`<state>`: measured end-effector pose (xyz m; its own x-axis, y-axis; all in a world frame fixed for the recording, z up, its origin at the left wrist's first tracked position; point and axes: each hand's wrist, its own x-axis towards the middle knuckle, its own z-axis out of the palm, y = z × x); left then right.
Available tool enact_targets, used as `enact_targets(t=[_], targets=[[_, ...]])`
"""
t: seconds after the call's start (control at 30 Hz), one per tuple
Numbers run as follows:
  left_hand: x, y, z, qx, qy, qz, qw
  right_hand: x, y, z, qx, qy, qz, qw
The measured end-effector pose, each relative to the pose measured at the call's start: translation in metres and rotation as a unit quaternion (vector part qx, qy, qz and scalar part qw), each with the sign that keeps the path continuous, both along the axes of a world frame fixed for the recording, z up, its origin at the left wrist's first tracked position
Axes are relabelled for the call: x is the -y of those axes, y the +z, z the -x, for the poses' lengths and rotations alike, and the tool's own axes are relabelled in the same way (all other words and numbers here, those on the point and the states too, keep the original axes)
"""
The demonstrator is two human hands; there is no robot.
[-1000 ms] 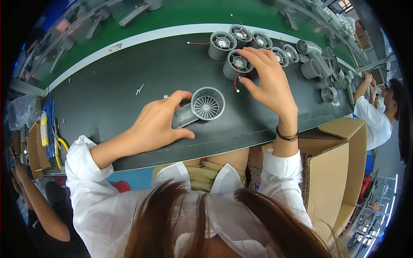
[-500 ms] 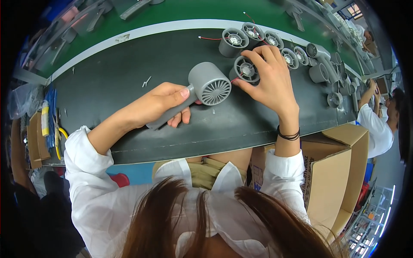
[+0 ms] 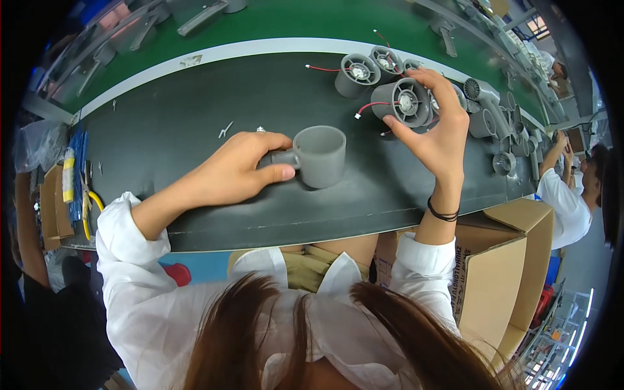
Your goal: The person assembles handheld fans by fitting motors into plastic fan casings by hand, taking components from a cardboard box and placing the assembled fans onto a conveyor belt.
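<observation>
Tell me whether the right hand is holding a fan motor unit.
Yes, the right hand grips a grey fan motor unit above the belt.

A grey hollow housing (image 3: 318, 156) stands open-end-up on the dark belt; a round grey fan motor (image 3: 404, 102) is held above.

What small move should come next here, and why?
Probably bring the motor fan unit in the right hand across to the open mouth of the grey housing. The left hand holds that housing with its opening empty, and the two parts are apart.
</observation>
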<state>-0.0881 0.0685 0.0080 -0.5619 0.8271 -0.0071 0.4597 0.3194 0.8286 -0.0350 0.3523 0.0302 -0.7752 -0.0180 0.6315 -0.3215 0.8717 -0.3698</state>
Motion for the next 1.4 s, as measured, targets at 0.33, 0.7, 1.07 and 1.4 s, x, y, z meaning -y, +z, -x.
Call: enact_targets(t=[0.33,0.7,1.07,1.4], targets=[[-0.002,-0.003,-0.029,-0.247,-0.003,0.017,0.969,0.047,0.037,-0.051,-0.008,-0.037,-0.214,0.976],[-0.002,-0.013,-0.051,-0.388,0.039,-0.016,0.921,0.076,0.036,-0.073,0.137,0.021,-0.289,0.947],[-0.001,-0.02,-0.054,-0.376,0.028,-0.073,0.923,0.091,0.026,-0.079,0.181,0.024,-0.182,0.966],[-0.002,-0.02,-0.048,-0.195,0.034,-0.064,0.978,0.098,0.028,-0.079,0.099,0.01,-0.24,0.966]])
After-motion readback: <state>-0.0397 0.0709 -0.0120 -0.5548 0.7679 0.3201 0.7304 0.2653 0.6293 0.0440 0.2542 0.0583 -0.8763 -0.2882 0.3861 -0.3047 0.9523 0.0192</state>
